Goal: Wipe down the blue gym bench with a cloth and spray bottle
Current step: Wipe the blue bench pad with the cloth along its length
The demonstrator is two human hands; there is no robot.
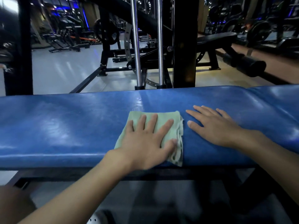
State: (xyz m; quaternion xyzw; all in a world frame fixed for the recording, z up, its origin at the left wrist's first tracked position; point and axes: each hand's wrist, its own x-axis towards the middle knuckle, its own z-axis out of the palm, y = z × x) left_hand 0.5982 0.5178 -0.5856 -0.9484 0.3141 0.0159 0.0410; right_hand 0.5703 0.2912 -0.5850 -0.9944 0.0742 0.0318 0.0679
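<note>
Head view, one blue bench [64, 126], one green cloth [175, 116] under left hand [145, 143], right hand [216, 128] on bench, both grips wide

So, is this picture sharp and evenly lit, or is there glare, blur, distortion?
Head view: the background is dim; pale glare streaks lie on the blue bench; the left hand on the green cloth is slightly motion-blurred, the right hand sharper; the area under the bench is soft; the wide lens bows the bench's edges.
</note>
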